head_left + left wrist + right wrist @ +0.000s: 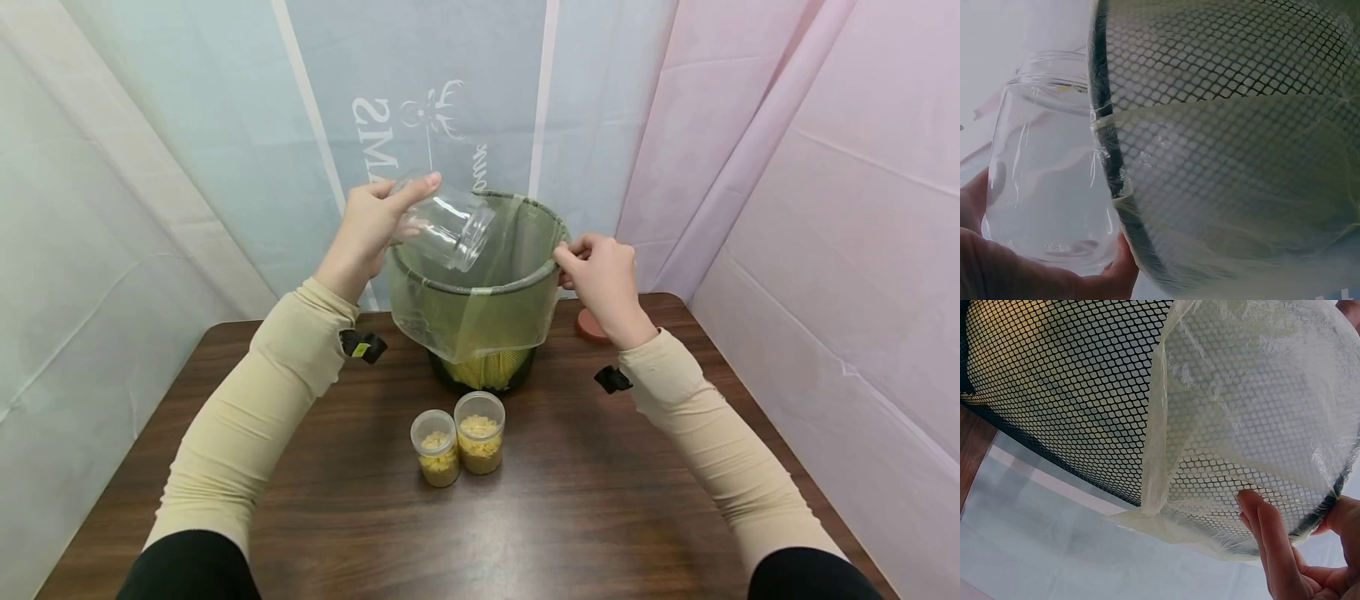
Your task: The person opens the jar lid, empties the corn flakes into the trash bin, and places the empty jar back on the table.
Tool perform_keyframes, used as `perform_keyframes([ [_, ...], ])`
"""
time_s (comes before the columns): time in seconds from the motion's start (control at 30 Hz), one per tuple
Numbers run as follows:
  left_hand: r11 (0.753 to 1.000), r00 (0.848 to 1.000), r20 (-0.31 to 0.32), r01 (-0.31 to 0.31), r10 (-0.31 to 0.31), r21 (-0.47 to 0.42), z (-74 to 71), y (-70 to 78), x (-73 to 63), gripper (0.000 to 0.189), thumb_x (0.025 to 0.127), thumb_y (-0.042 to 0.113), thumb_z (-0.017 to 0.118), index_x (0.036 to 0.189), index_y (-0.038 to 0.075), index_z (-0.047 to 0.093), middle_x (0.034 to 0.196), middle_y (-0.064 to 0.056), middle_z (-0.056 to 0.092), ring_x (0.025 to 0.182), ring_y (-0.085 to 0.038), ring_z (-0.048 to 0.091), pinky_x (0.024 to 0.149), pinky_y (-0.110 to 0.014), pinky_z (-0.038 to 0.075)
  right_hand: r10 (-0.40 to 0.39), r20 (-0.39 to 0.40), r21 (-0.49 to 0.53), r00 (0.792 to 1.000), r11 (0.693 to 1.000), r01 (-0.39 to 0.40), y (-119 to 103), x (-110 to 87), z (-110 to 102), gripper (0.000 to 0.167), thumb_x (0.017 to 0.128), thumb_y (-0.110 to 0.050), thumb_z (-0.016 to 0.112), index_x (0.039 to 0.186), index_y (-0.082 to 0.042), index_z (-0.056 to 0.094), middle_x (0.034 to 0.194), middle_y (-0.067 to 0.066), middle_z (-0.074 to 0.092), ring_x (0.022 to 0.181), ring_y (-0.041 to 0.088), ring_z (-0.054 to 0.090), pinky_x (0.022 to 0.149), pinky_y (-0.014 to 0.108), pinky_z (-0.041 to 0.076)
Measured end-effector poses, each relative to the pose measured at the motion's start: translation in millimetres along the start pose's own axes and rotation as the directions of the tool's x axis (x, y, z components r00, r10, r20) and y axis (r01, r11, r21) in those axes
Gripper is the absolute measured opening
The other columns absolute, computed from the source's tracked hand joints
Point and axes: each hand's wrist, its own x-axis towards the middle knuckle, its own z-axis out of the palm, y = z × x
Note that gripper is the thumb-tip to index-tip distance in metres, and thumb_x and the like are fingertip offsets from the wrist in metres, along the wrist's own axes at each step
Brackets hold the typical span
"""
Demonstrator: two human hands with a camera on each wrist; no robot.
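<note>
My left hand (367, 227) grips a clear jar (444, 223) and holds it tilted, mouth down to the right, over the opening of a mesh wastebasket (491, 372). No contents show inside the jar. In the left wrist view the same jar (1054, 175) is beside the basket's dark rim (1105, 94). A thin pale yellow-green bin liner (480, 325) lines the basket and folds down over its outside. With thumb and fingers, my right hand (602, 271) pinches the lined rim on the right. The right wrist view shows its fingers (1275, 544) against the liner's outside.
Two small clear jars (439, 467) (482, 454) of pale yellow pieces stand side by side in front of the basket. A reddish lid (591, 325) lies behind my right wrist. Fabric curtains (600, 100) enclose the brown table (337, 500).
</note>
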Motion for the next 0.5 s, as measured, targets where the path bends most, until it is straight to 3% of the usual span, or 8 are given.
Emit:
perform_keyframes([
  [0.13,0.98,0.996,-0.049,-0.061,0.071,0.191,0.2,0.1,-4.1,0.077,0.069,0.046,0.081,0.132,0.011,0.054,0.139,-0.007,0.051,0.106,-0.017,0.059,0.098,-0.031,0.046,0.0,0.001,-0.002,1.0,1.0,0.0,0,0.1,0,0.029,0.089,-0.031,0.052,0.08,-0.01,0.069,0.071,0.007,0.072,0.059,0.019,0.07,0.05,0.02,0.049],
  [0.17,0.961,0.992,-0.061,-0.088,0.108,0.261,0.7,0.2,-6.0,0.08,0.067,0.05,0.081,0.134,0.015,0.053,0.141,-0.004,0.05,0.114,-0.016,0.055,0.102,-0.031,0.042,0.001,0.003,0.002,1.0,1.0,-0.001,0,0.1,0,0.029,0.089,-0.031,0.052,0.08,-0.01,0.069,0.072,0.007,0.072,0.059,0.019,0.07,0.05,0.02,0.049],
  [0.2,0.939,0.986,-0.071,-0.121,0.151,0.321,1.6,0.1,-7.7,0.082,0.066,0.052,0.081,0.134,0.017,0.054,0.141,-0.002,0.05,0.109,-0.016,0.056,0.102,-0.033,0.042,0.002,0.005,0.005,1.0,1.0,-0.002,1,0.2,0,0.029,0.089,-0.031,0.052,0.08,-0.01,0.07,0.072,0.007,0.072,0.059,0.019,0.07,0.05,0.02,0.049],
  [0.27,0.874,0.962,-0.078,-0.201,0.261,0.441,4.3,-0.4,-10.5,0.083,0.062,0.056,0.081,0.133,0.02,0.056,0.138,0.002,0.053,0.112,-0.01,0.052,0.105,-0.03,0.037,0.0,0.005,0.007,1.0,1.0,0.0,1,0.5,0,0.029,0.089,-0.031,0.052,0.08,-0.01,0.07,0.071,0.007,0.072,0.059,0.02,0.07,0.05,0.021,0.049],
  [0.33,0.792,0.919,-0.06,-0.302,0.39,0.53,8.5,-1.8,-13.1,0.085,0.06,0.054,0.083,0.132,0.017,0.057,0.131,-0.001,0.057,0.104,-0.011,0.051,0.099,-0.027,0.037,-0.003,0.0,0.003,1.0,1.0,0.003,1,0.7,-1,0.029,0.089,-0.031,0.052,0.08,-0.01,0.07,0.071,0.007,0.072,0.059,0.02,0.07,0.051,0.022,0.049],
  [0.4,0.701,0.859,-0.013,-0.409,0.512,0.585,13.4,-3.2,-15.6,0.085,0.059,0.047,0.087,0.131,0.014,0.057,0.126,-0.006,0.055,0.1,-0.014,0.049,0.095,-0.026,0.038,-0.006,-0.005,-0.006,1.0,1.0,0.006,1,1.0,-1,0.03,0.089,-0.032,0.052,0.08,-0.01,0.069,0.07,0.007,0.072,0.059,0.021,0.07,0.052,0.022,0.049],
  [0.43,0.645,0.824,0.022,-0.46,0.566,0.61,15.7,-4.0,-16.7,0.086,0.058,0.044,0.088,0.132,0.013,0.057,0.123,-0.01,0.053,0.11,-0.015,0.046,0.097,-0.026,0.037,-0.008,-0.006,-0.011,1.0,1.0,0.008,1,1.1,-1,0.03,0.089,-0.032,0.052,0.079,-0.01,0.069,0.07,0.007,0.072,0.06,0.022,0.07,0.053,0.023,0.049],
  [0.5,0.546,0.759,0.104,-0.55,0.643,0.632,20.1,-5.5,-19.0,0.086,0.058,0.035,0.09,0.132,0.009,0.056,0.12,-0.015,0.048,0.111,-0.021,0.045,0.096,-0.028,0.039,-0.006,-0.007,-0.014,1.0,1.0,0.006,1,1.2,-1,0.03,0.089,-0.032,0.051,0.079,-0.01,0.069,0.07,0.006,0.072,0.06,0.023,0.07,0.055,0.023,0.049],
])
